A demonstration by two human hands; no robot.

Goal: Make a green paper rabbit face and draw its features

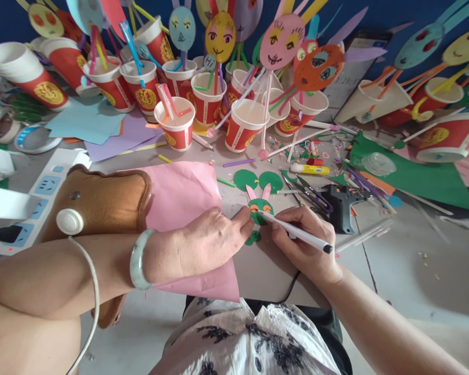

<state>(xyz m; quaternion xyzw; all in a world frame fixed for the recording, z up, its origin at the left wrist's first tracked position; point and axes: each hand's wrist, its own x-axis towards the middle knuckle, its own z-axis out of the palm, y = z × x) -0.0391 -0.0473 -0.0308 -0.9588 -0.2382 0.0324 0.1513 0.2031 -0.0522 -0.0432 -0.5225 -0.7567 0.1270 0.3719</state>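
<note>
A small green paper face (262,217) with pink ears and orange eyes lies flat on the table. My left hand (209,240) rests beside it, fingers bent together and pressed on its left edge. In my right hand (307,242) is a white marker pen (303,236) with a black end, its tip touching the face by the eyes. Just below lies a small green paper piece (253,238) with dark marks, partly covered by my left fingers. Two green paper ovals (271,181) lie above the face. Pink paper (183,195) spreads under my left forearm.
Red paper cups (175,130) with straw-and-paper figures stand along the back. Right of the face lie scissors (310,194), a glue gun (340,208), a glue stick (310,169) and paper scraps. A brown hand warmer (101,200) and power strip (42,192) sit left.
</note>
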